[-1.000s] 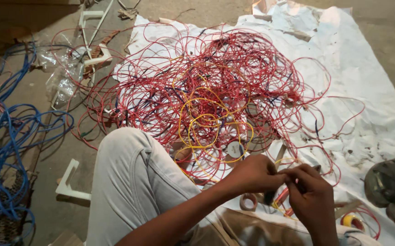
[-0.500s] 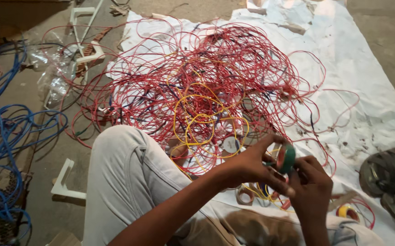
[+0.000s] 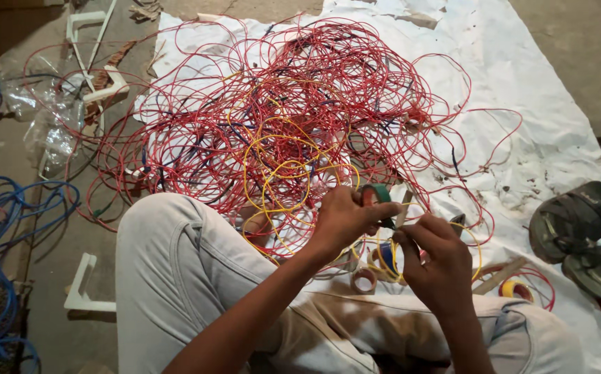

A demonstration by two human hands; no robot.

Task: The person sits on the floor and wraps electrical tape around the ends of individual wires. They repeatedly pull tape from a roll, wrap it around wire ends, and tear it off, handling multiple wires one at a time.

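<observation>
Seated person working over a white sheet [image 3: 543, 131] that is lying on the floor. The left hand [image 3: 345, 218] is gripping a green roll of tape [image 3: 377, 194] between thumb and fingers, raised just above the knees. The right hand [image 3: 435, 260] is pinching a thin pale strip [image 3: 403, 208] beside the roll. A tangle of red wire [image 3: 300, 118] with yellow loops [image 3: 280, 173] is spreading across the sheet ahead. Further tape rolls [image 3: 364, 280] are lying below the hands. Blue cable [image 3: 3, 235] is lying at far left; dark sandals [image 3: 581, 235] are sitting at right.
</observation>
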